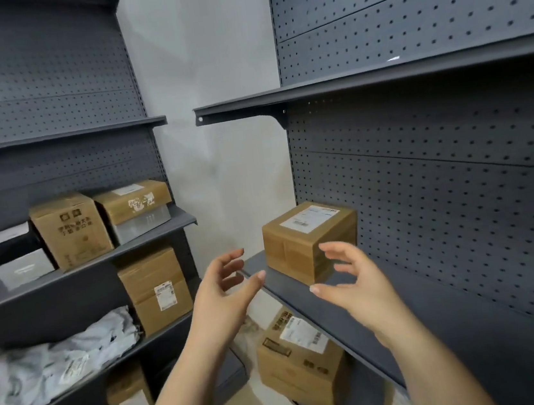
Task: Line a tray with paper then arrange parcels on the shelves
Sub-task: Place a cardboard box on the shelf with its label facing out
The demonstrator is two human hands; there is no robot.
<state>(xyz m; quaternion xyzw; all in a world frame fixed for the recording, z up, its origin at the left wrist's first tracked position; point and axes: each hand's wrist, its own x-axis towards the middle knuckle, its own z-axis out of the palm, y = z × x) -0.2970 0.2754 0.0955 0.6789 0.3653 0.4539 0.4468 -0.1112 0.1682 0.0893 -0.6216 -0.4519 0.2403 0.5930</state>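
A brown cardboard parcel point(309, 239) with a white label on top stands near the left end of the grey right-hand shelf point(440, 312). My left hand point(225, 288) hovers in front of the shelf's left end, fingers spread and relaxed, holding nothing. Just in front of the parcel's near corner, my right hand point(352, 279) floats the same way, fingers loosely curved and apart from the box. Neither hand touches the parcel. No tray or paper is in view.
The left shelving unit point(149, 240) holds several brown boxes, a black parcel point(8, 242) and white plastic mailers point(59, 359). Below the right shelf sits a larger labelled box point(297, 353). An upper right shelf point(362, 84) hangs overhead. Flat cardboard lies on the floor.
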